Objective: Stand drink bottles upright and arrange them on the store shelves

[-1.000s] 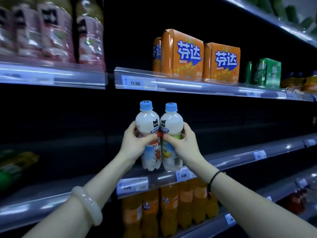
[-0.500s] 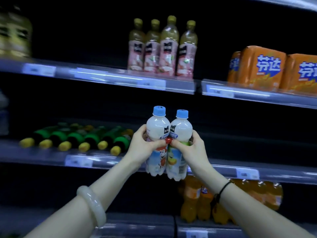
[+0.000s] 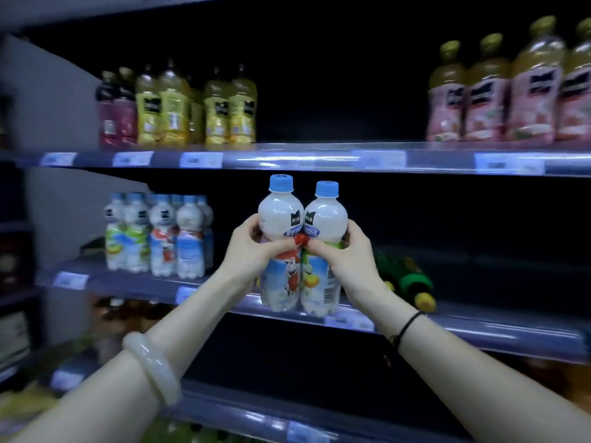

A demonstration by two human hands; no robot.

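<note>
Two white bottles point(image 3: 281, 215) upright, touching, held at middle shelf point(image 3: 479, 330) front edge | left hand point(image 3: 252, 251) grasps one, right hand point(image 3: 348, 254) the other | advice: lower both level, seat bases flat beside matching row point(image 3: 160, 238)

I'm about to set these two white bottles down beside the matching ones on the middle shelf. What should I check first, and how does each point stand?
1. Left hand grip on the left bottle: fingers wrapped round its waist, ok.
2. Right hand grip on the right bottle: same, ok.
3. Both held bottles upright, caps up: ok.
4. Matching white bottles on the middle shelf standing: ok.
5. Free space right of that group: looks bare, ok; its depth, cannot tell.
6. Green bottles lying on their sides behind the right hand: not ok.
</note>
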